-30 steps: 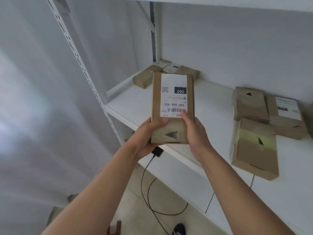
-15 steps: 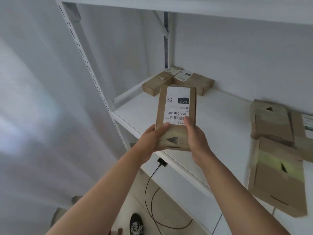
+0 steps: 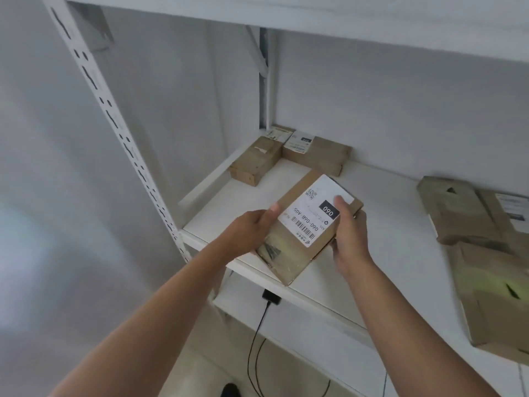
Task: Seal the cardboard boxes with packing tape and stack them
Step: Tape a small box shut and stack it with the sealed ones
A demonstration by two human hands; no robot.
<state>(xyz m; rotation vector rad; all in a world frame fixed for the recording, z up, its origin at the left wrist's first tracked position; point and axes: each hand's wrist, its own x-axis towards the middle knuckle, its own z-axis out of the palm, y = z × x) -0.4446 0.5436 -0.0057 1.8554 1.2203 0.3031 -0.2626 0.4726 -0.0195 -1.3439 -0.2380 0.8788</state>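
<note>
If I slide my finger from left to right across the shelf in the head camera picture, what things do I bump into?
Slotted white post → two boxes in the back corner → left hand → labelled box held by both hands → right hand → pile of flat boxes on the right.

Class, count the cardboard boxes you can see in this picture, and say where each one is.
6, perhaps more past the right edge: the labelled box gripped by left hand and right hand; two boxes in the shelf's back corner; three at right.
</note>
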